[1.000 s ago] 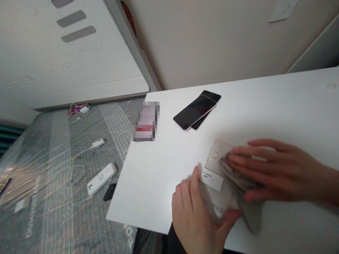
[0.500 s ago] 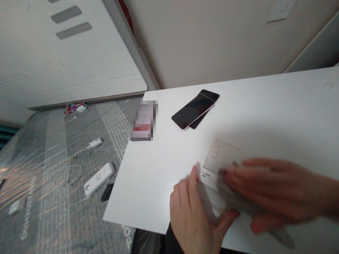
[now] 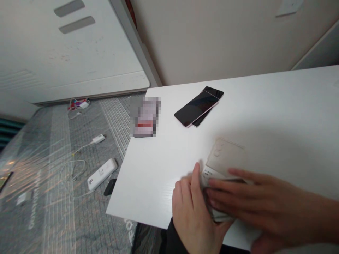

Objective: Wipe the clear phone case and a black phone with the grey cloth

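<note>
Folded grey cloth (image 3: 219,211) pinched between left hand (image 3: 193,211) and right hand (image 3: 267,208), beside a clear phone case (image 3: 224,153) with white label (image 3: 210,173) on a white counter (image 3: 148,176); two stacked smartphones (image 3: 197,107) well apart, farther along.

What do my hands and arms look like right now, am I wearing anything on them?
Your left hand comes out of a black sleeve. Your right hand has no sleeve showing, and its forearm looks bare up to the edge of the view. Neither hand wears gloves, and no ring or watch shows.
</note>
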### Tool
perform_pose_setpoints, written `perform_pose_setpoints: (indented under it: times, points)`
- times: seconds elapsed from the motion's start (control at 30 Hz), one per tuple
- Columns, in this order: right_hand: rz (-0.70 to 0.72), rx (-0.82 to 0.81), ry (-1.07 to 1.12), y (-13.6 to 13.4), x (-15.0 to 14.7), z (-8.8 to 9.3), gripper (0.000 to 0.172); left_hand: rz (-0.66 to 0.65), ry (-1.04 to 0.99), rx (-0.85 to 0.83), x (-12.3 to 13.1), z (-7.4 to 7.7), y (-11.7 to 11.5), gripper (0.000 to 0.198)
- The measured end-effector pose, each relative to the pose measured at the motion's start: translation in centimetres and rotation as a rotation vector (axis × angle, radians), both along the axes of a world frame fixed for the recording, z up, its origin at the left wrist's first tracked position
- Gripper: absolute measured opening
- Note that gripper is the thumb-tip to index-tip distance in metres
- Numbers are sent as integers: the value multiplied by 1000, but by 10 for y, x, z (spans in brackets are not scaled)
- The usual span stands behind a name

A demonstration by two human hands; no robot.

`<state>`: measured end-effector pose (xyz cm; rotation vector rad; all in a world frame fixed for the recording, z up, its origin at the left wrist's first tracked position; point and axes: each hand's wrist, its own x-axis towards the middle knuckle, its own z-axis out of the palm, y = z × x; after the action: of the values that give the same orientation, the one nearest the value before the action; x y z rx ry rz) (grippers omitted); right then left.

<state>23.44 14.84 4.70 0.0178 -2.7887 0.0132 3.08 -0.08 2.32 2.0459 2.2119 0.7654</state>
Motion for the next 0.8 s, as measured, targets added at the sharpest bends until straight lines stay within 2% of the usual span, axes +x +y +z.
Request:
perform_pose_setpoints:
  times: [0.1,0.13,0.23,0.27,0.37,0.4,0.5,0.53,0.6,0.63,0.67,0.73,0.8]
  points:
    - [-182,38,-18,0,-1,3,79,6,-14,-2,-1,-1,0,116]
    - [-185,24,-11,-1,-2,4,85,4,-14,-1,-1,-1,0,114]
    - [21,-79,-13,-5,-4,4,78,-18,-11,10,-1,-2,-1,108]
    - [20,-83,0,-5,-4,3,76,-14,-16,6,-1,-2,-1,109]
    - [-151,-55,16,-1,-3,1,79,13,-43,-18,-1,-3,-1,117]
    - [-155,-69,14,0,-2,0,85,14,-48,-23,-2,-3,-1,117]
    - [13,-88,-16,3,4,0,90,-26,-26,-22,-4,-3,-2,114]
    - [-22,-59,-16,3,8,-1,89,-31,-14,-26,-5,-2,-2,114]
    - [-181,25,-16,3,19,-3,81,-37,7,-48,-8,-2,-2,114]
    - [-222,43,-16,2,25,-4,84,-45,19,-53,-9,-2,-2,111]
    - [-211,16,-54,1,30,-6,93,-53,30,-50,-10,-1,-1,104]
    - [-47,-38,-79,-3,38,-9,94,-79,52,-41,-13,0,-1,96]
    - [-156,-67,-50,-5,43,-12,89,-93,70,-37,-17,2,-1,101]
